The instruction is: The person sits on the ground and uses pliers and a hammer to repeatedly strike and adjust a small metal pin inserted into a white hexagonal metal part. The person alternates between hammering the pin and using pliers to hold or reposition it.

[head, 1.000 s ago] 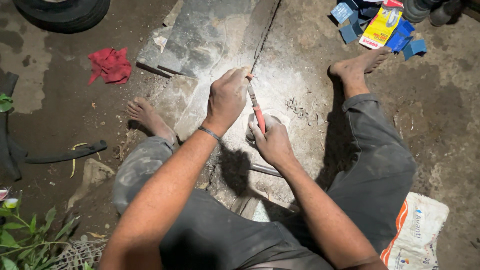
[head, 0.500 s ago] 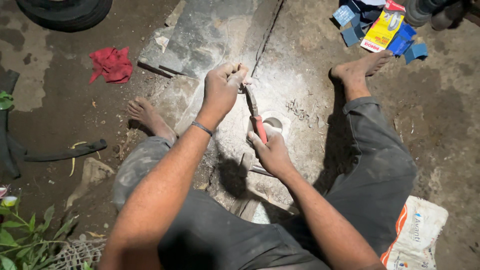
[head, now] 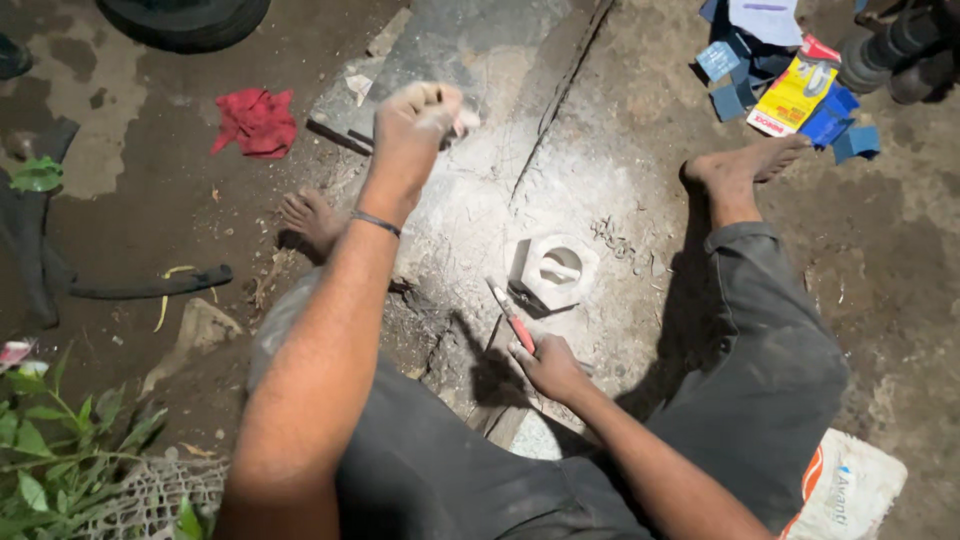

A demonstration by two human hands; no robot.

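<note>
My right hand (head: 552, 368) grips a red-handled chisel (head: 512, 322), tip beside the white stone block (head: 557, 270) on the dusty slab (head: 470, 210). My left hand (head: 412, 125) is raised, fist closed on something blurred, probably 1 striker. I should strike squarely. The block's carved hollow looks empty.

Dark dirt floor (head: 150, 250) with a grey stone slab (head: 470, 50), pale dust, harshly lit from above
</note>
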